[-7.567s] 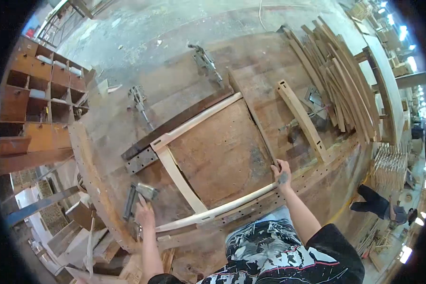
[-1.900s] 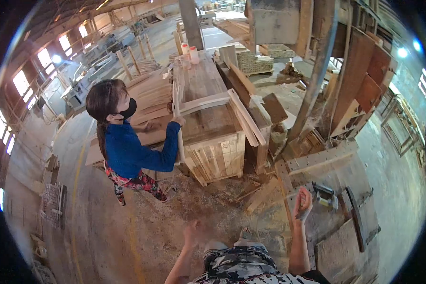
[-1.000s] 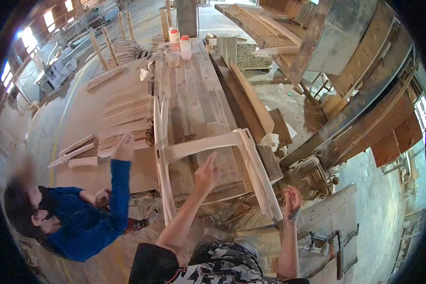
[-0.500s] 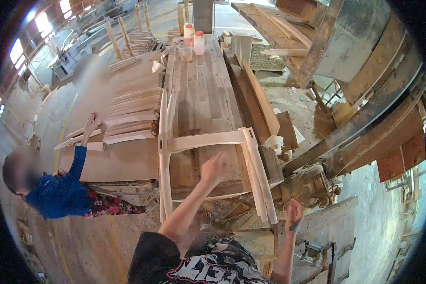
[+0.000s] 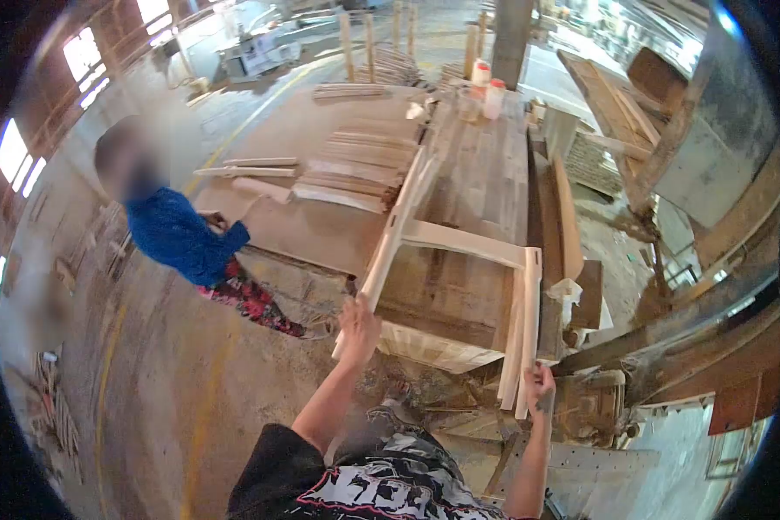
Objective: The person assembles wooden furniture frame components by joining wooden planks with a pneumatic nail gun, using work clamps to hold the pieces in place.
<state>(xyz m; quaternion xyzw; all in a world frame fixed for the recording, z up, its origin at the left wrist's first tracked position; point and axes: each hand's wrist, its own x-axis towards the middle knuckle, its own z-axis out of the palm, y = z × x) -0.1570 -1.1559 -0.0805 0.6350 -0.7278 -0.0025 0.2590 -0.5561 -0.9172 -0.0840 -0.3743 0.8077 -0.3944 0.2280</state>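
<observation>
A pale wooden chair frame (image 5: pixel 468 242), two long legs joined by a curved crosspiece, lies across the plank-topped workbench (image 5: pixel 481 165). Its near leg ends stick out past the bench edge. My left hand (image 5: pixel 360 330) is closed around the lower part of the left leg. At the low end of the right leg, my right hand (image 5: pixel 540 386) has its fingers closed on the wood. Beside the right leg lie loose wooden leg pieces (image 5: pixel 510 347), close against it.
To the left, a co-worker in a blue top (image 5: pixel 178 230) stands beside a board table (image 5: pixel 277 221) bearing stacked wooden slats (image 5: pixel 355 165). Red-lidded jars (image 5: pixel 494 100) stand at the bench's far end. A long beam (image 5: pixel 711 312) slants along the right.
My left hand has gone from above the bench to the left leg, and my right hand onto the right leg. The frame now sits slanted. The co-worker's arm has drawn back from the slats.
</observation>
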